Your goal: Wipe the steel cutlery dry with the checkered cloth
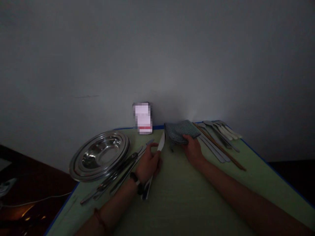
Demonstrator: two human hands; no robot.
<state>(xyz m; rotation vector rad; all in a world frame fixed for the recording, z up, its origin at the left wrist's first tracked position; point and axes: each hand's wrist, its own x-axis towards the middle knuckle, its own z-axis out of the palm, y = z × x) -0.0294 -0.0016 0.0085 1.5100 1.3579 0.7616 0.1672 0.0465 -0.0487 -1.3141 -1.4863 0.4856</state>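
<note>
"What's in your hands, and how does it handle?"

"A table knife (pixel 161 141), gripped in my left hand (pixel 149 164) above the middle of the desk (pixel 187 200). I'd guess it's light, stiff, hard to break and a little slippery; the handle is the safe place to hold, clear of the blade's edge."

"And the other?"

"My right hand (pixel 194 150) pinches a folded cloth (pixel 180 130) by its near edge. It looks soft and floppy, so any folded edge should do. It's right beside the blade; whether they touch, I can't tell."

"How are your arms set?"

"Both reach forward and inward, the left forearm slanting up from below, the right from the lower right corner. The blade points at the wall (pixel 157 59). Metal dishes (pixel 105 154) sit to my left, chopsticks (pixel 228 154) to my right."
</note>
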